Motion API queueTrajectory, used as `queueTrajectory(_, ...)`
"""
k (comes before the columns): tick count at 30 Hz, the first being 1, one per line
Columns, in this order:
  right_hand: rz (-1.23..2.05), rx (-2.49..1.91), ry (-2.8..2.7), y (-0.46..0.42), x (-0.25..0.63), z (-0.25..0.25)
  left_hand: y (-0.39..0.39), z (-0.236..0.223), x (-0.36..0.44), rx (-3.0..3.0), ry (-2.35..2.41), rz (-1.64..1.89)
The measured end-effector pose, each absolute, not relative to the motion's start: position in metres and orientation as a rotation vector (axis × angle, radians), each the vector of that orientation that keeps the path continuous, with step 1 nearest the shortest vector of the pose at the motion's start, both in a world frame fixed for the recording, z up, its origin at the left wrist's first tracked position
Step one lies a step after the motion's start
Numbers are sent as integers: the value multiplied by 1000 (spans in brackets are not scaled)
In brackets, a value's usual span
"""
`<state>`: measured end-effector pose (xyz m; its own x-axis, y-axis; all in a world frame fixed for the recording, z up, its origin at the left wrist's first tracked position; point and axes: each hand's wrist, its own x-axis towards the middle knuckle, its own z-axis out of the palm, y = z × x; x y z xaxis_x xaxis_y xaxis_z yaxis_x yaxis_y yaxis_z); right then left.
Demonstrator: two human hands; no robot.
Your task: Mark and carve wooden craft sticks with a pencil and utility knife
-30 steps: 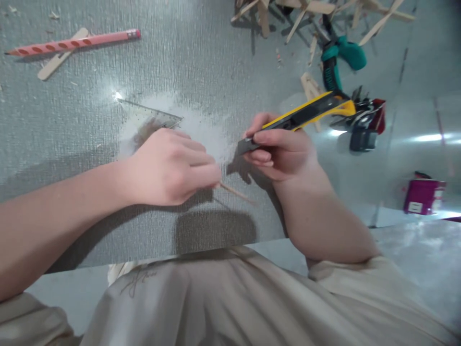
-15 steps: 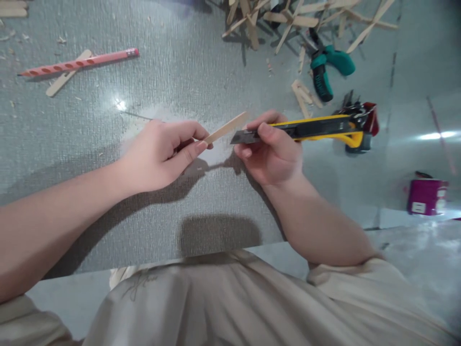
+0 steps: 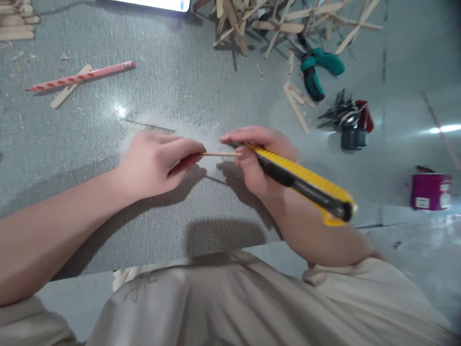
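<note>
My left hand (image 3: 162, 161) pinches one end of a wooden craft stick (image 3: 220, 154), which is turned edge-on and lies level above the table. At the stick's other end is my right hand (image 3: 261, 161), its thumb against the tip. A yellow and black utility knife (image 3: 306, 182) is gripped in that same hand, its handle slanting down to the right across my wrist. The blade end points left and is partly hidden by the fingers. Below both hands, the grey textured table (image 3: 154, 230) carries their shadows.
A pink pencil (image 3: 82, 77) lies across another craft stick (image 3: 59, 99) at left. Teal-handled pliers (image 3: 313, 72), a bunch of keys (image 3: 345, 115) and a stick structure (image 3: 270, 24) are at upper right. Stacked sticks (image 3: 16, 21) and a lit screen (image 3: 158, 4) sit at the far edge.
The craft stick has turned from slanting and face-up to level and edge-on. My right hand has closed in on its free end, and the knife handle has swung down to the right.
</note>
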<state>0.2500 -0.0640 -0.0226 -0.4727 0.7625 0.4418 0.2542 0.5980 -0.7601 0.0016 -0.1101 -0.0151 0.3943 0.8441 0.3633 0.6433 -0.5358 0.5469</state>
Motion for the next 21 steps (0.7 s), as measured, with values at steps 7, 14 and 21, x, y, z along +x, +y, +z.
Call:
queueTrajectory(7,548,-610,-2132,-68,248,-15,-112,-15,-2,2672,1229,1218)
queueTrajectory(14,424,-579,-2141,-67,247,-18,-113,-14,-3,2541,1198,1248)
queueTrajectory(21,459,-566,-2169,-68,249,-16,-115,-10,1,2417,1383,964)
